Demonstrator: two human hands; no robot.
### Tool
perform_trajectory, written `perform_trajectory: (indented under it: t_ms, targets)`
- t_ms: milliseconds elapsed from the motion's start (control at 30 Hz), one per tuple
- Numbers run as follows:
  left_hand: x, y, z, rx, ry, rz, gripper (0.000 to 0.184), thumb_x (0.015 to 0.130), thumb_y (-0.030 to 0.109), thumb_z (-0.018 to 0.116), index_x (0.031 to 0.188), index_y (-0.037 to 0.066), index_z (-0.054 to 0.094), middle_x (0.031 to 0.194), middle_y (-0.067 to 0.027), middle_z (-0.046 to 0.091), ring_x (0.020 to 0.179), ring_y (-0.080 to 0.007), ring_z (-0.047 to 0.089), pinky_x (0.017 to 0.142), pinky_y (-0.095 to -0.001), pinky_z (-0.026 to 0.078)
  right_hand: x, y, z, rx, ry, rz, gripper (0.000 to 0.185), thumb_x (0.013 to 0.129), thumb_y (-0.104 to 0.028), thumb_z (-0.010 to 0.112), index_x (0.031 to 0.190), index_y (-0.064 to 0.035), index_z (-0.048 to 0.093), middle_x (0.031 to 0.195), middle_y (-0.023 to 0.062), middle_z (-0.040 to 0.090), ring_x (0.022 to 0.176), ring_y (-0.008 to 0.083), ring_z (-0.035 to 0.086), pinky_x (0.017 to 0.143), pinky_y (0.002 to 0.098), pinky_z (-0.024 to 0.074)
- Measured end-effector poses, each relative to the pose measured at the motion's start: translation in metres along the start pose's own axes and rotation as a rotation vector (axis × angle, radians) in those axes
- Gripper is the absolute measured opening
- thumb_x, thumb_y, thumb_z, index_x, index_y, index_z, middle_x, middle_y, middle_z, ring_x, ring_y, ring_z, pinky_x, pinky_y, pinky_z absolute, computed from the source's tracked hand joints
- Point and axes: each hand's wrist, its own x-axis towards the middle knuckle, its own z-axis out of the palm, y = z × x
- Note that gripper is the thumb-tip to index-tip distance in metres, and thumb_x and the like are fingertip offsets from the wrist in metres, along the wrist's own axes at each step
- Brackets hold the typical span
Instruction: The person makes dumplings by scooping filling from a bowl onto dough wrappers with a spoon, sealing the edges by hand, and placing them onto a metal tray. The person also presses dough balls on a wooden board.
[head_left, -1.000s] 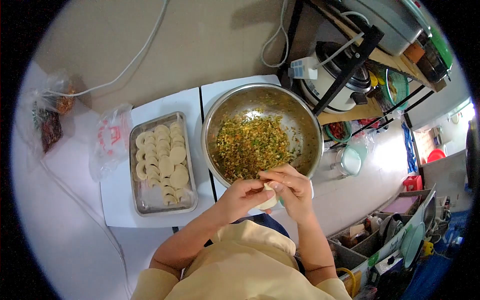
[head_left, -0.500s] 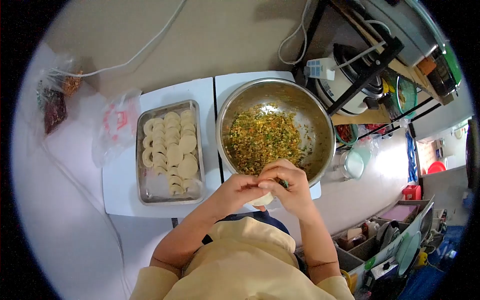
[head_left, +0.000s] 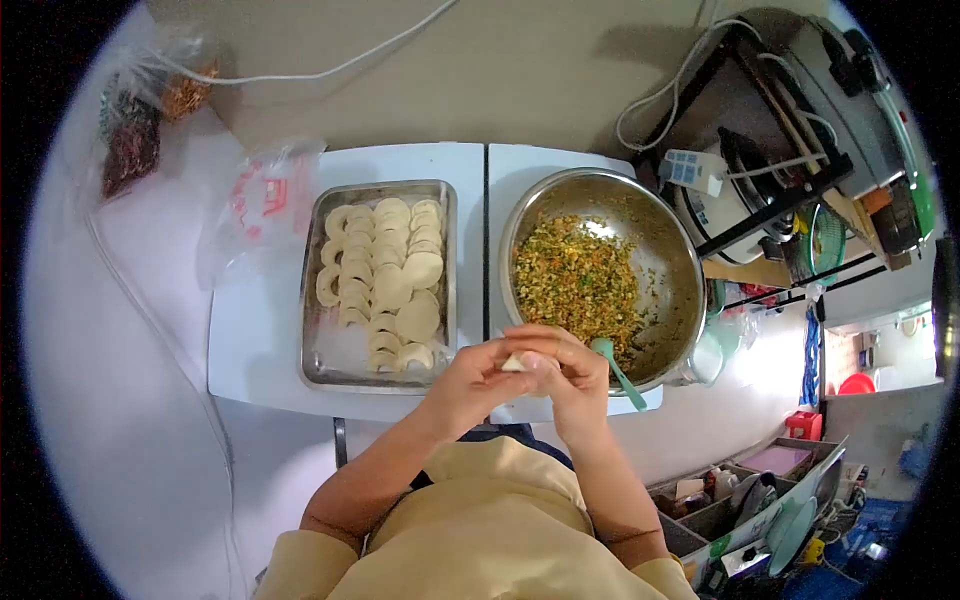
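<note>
Both my hands meet in front of the steel bowl (head_left: 688, 270), their fingers pressed around a small pale dough piece (head_left: 515, 363). My left hand (head_left: 474, 381) grips it from the left and my right hand (head_left: 572, 377) from the right; the fingers cover most of it. Chopped orange and green filling (head_left: 578, 285) lies in the bowl. A green spoon (head_left: 622, 376) rests at the bowl's near rim, just right of my right hand. To the left, a metal tray (head_left: 322, 369) holds several overlapping round and folded dough pieces (head_left: 391, 287).
A clear plastic bag (head_left: 270, 205) with red print lies left of the tray. On the right, a black-framed shelf (head_left: 775, 225) carries a cooker and a power strip (head_left: 692, 171). White cables run along the wall. Open bins (head_left: 715, 510) stand at the lower right.
The view has turned, so the tray and bowl appear farther right. The green spoon now shows at the bowl's rim. My hands have closed further over the dough piece.
</note>
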Motion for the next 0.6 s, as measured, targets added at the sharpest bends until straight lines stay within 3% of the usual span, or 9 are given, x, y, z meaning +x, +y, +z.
perform_trajectory:
  t_ms: [67,167,200,267,367,400,433,500,600]
  targets:
    - [-0.004,-0.005,-0.009,0.067,-0.018,-0.038,0.028,0.088,0.006,0.058,0.113,-0.004,0.054,0.1,-0.0048,0.06,0.092,-0.0103,0.058,0.081,-0.025,0.048,0.001,0.001,0.01,-0.269,0.028,-0.163,0.012,0.081,-0.01,0.063,0.082,-0.0011,0.07,0.09,0.0109,0.069,0.082,0.0193,0.061,0.077,0.0291,0.0443]
    - [-0.014,0.003,-0.02,0.163,-0.043,-0.01,0.026,0.087,0.007,0.059,0.111,-0.003,0.054,0.099,-0.0049,0.06,0.091,-0.0108,0.058,0.08,-0.0248,0.049,0.006,0.004,0.017,-0.499,-0.087,-0.307,0.02,0.087,-0.016,0.057,0.09,0.0,0.069,0.094,0.0115,0.067,0.084,0.0182,0.06,0.074,0.029,0.0436]
    - [-0.017,0.002,-0.024,0.162,-0.039,-0.008,0.026,0.087,0.007,0.059,0.111,-0.003,0.054,0.099,-0.0049,0.06,0.091,-0.0108,0.058,0.08,-0.0248,0.049,0.005,0.003,0.023,-0.499,-0.092,-0.308,0.02,0.087,-0.016,0.057,0.09,0.0,0.069,0.094,0.0115,0.067,0.084,0.0182,0.06,0.074,0.029,0.0436]
    - [-0.021,0.0,-0.032,0.013,-0.002,-0.05,0.026,0.087,0.009,0.061,0.11,-0.003,0.055,0.097,-0.0059,0.06,0.092,-0.0117,0.059,0.079,-0.0241,0.049,0.002,-0.001,0.034,-0.046,-0.047,0.06,0.031,0.094,-0.024,0.048,0.091,0.002,0.065,0.092,0.0115,0.064,0.082,0.0167,0.058,0.071,0.0288,0.0425]
    - [-0.025,-0.001,-0.041,-0.017,0.103,0.043,0.026,0.087,0.01,0.059,0.11,-0.002,0.053,0.099,-0.0082,0.061,0.09,-0.0152,0.061,0.078,-0.0302,0.053,0.001,0.004,0.043,-0.259,0.151,-0.056,0.038,0.097,-0.029,0.039,0.083,0.0014,0.058,0.083,0.0083,0.058,0.076,0.0147,0.053,0.069,0.0285,0.0417]
    - [-0.027,0.004,-0.04,-0.107,0.133,0.057,0.026,0.088,0.011,0.058,0.11,-0.002,0.052,0.098,-0.0093,0.061,0.088,-0.0164,0.062,0.078,-0.0311,0.054,0.001,0.01,0.047,-0.245,0.215,-0.079,0.035,0.096,-0.025,0.042,0.073,-0.0002,0.051,0.071,0.0071,0.051,0.067,0.017,0.047,0.066,0.0305,0.0399]
    - [-0.029,0.007,-0.043,-0.107,0.134,0.058,0.026,0.088,0.011,0.058,0.11,-0.002,0.052,0.098,-0.0093,0.061,0.088,-0.0164,0.062,0.078,-0.0311,0.054,0.0,0.016,0.045,-0.245,0.214,-0.079,0.035,0.096,-0.025,0.042,0.073,-0.0002,0.051,0.071,0.0071,0.051,0.067,0.017,0.047,0.066,0.0305,0.0399]
    - [-0.034,0.011,-0.052,-0.141,0.125,0.058,0.025,0.09,0.013,0.057,0.109,-0.002,0.053,0.097,-0.0086,0.061,0.087,-0.0159,0.062,0.078,-0.03,0.053,0.0,0.02,0.042,-0.368,-0.059,-0.157,0.029,0.093,-0.02,0.045,0.072,-0.0002,0.048,0.066,0.0087,0.046,0.062,0.0207,0.043,0.063,0.0327,0.0371]
    - [-0.04,0.009,-0.066,-0.073,0.089,0.038,0.023,0.091,0.015,0.056,0.107,-0.001,0.053,0.092,-0.0075,0.062,0.08,-0.0136,0.061,0.071,-0.028,0.052,-0.001,0.012,0.054,-0.437,-0.145,-0.116,0.022,0.09,-0.013,0.049,0.073,0.0,0.049,0.066,0.011,0.046,0.061,0.024,0.043,0.063,0.0341,0.0354]
